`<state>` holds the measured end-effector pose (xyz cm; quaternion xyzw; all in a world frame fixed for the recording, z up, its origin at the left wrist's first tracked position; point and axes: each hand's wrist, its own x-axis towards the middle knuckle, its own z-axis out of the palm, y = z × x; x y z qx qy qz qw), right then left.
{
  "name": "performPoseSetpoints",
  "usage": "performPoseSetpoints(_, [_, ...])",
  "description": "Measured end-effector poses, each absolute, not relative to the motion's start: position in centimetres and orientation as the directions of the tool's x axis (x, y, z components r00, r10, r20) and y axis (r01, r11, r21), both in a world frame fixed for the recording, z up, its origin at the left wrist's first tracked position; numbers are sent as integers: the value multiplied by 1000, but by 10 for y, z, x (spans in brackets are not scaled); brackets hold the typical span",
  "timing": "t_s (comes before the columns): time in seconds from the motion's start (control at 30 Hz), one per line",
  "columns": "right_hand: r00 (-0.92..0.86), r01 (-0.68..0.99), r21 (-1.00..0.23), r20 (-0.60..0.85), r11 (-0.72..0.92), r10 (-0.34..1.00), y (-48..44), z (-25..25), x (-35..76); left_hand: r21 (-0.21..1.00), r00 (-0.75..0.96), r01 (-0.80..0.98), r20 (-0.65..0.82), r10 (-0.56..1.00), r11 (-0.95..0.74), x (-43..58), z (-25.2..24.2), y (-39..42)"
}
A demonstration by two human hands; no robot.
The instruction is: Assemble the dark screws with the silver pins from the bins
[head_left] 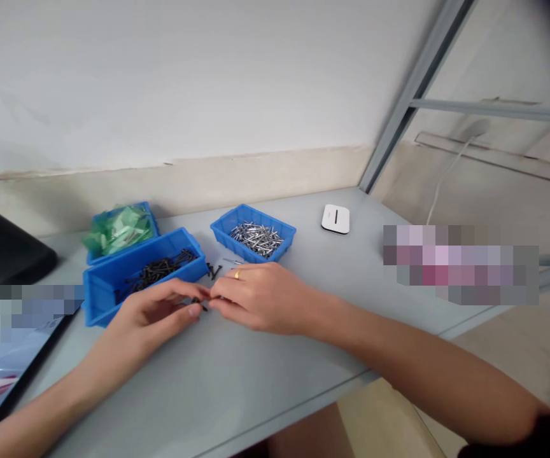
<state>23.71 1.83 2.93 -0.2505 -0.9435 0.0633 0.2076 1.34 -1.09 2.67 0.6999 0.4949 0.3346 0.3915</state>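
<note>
My left hand [153, 315] is closed in a loose pinch, with a small black screw [203, 307] showing at the tips of thumb and index finger. My right hand [260, 296], with a ring on one finger, meets it there; its fingertips are pressed together, and whatever lies between them is hidden. Just behind the hands, several loose black screws [214, 272] and a thin silver pin [232, 261] lie on the grey table [237, 394]. Left of them stands a blue bin [94, 294] holding many black screws [160, 270].
A second blue bin [227, 243] holds silver rivet-like pins [258, 238]. Behind the screw bin, another blue bin [149, 216] carries green plastic bags [122, 229]. A white box-like device [336, 219] sits farther right. A metal frame post [399, 114] rises at the table's right corner.
</note>
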Motion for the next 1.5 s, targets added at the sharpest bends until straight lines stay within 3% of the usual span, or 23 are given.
performPoseSetpoints(0.17, [-783, 375, -145, 479, 916, 396, 18, 28, 238, 881, 378, 451, -39, 925, -147, 8, 25, -4])
performPoseSetpoints(0.33, [-834, 314, -52, 462, 948, 302, 18, 26, 239, 889, 387, 445, -78, 919, -112, 16, 24, -9])
performPoseSetpoints(0.7, [-895, 295, -130, 309, 947, 321, 18, 32, 239, 908, 423, 419, -227, 878, 33, 12, 21, -10])
performPoseSetpoints(0.9, [-890, 268, -169, 333, 948, 311, 19, 32, 238, 910, 422, 410, -242, 874, 54, 11, 16, -9])
performPoseSetpoints(1.17, [-804, 352, -252, 411, 902, 429, 19, 28, 236, 888, 332, 459, -129, 934, -40, 10, 17, -6])
performPoseSetpoints(1.5, [-795, 367, -284, 397, 886, 458, 19, 29, 238, 789, 237, 558, 145, 961, -257, 14, 23, -9])
